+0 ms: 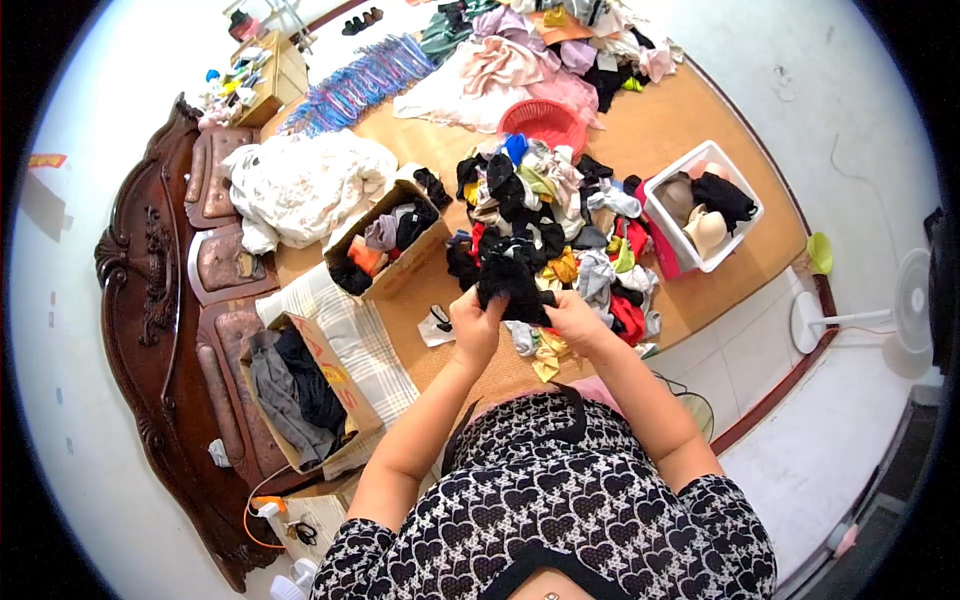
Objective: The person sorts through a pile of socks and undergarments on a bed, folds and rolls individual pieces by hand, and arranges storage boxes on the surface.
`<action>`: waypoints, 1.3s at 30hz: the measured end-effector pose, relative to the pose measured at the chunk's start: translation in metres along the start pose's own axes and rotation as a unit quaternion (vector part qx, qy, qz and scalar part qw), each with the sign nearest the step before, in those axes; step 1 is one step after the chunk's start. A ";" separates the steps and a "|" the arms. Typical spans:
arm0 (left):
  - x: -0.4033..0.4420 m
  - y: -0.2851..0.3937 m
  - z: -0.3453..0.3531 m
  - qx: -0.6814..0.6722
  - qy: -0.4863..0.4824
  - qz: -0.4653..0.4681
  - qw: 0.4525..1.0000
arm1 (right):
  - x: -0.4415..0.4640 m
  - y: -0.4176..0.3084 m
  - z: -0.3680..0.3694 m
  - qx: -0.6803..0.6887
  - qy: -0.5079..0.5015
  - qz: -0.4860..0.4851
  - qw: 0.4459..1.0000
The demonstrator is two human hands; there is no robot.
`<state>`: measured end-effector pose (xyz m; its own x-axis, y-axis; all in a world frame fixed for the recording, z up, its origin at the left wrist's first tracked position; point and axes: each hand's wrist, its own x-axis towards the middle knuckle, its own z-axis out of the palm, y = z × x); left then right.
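A black cloth item point(510, 290) is stretched between my two hands, in front of my body. My left hand point(478, 322) grips its left edge with closed fingers. On the other side, my right hand point(572, 318) pinches its right edge. Just beyond lies a heaped pile of small mixed clothes point(595, 270) in black, grey, red, yellow and white. The dark item overlaps the near part of this pile, so its outline is hard to separate there.
Left of the pile are a cardboard box point(405, 262) of clothes and another box point(345, 400). A white bin point(708, 262) holds bras at the right. Farther back are a red basket point(545, 118), blue hangers point(365, 85) and white bedding point(305, 185). A fan point(910, 300) stands far right.
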<state>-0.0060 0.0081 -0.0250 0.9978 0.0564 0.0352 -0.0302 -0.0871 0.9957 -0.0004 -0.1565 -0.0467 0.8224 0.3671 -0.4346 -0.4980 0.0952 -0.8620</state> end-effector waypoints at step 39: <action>-0.010 0.014 0.015 0.215 -0.100 0.028 0.971 | -0.012 -0.015 0.007 0.139 0.044 -0.128 0.981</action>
<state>-0.0159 -0.0088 -0.0123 0.9880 -0.1520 0.0285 -0.1009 -0.4936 0.8638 -0.0046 -0.1558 -0.0267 0.9447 0.2181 -0.2447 -0.3178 0.4261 -0.8470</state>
